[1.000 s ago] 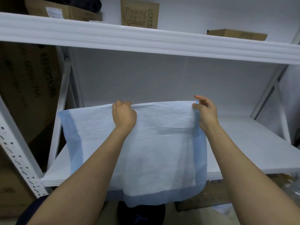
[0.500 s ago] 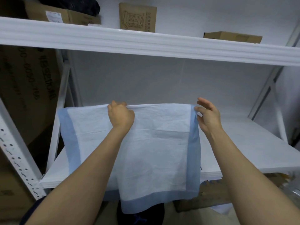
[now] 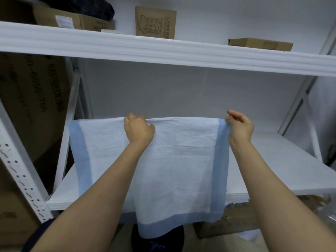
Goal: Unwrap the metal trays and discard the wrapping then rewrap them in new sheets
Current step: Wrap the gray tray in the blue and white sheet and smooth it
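Observation:
A large white sheet with blue borders (image 3: 181,170) hangs in front of me over the white shelf board (image 3: 283,164), its lower edge drooping below the shelf's front edge. My left hand (image 3: 139,130) grips the sheet's top edge near the middle. My right hand (image 3: 239,126) pinches the top right corner at the blue border, with the other fingers loosely spread. No metal tray is in view.
The upper shelf (image 3: 163,50) runs across above my hands and carries several cardboard boxes (image 3: 155,22). Large cartons (image 3: 31,99) stand at the left behind a perforated white upright (image 3: 21,170). A cardboard box (image 3: 236,220) and a dark object (image 3: 158,240) lie below the shelf.
The sheet has been stretched out wider and lifted a little. My right hand slid outward to the right corner, and the left hand kept its grip.

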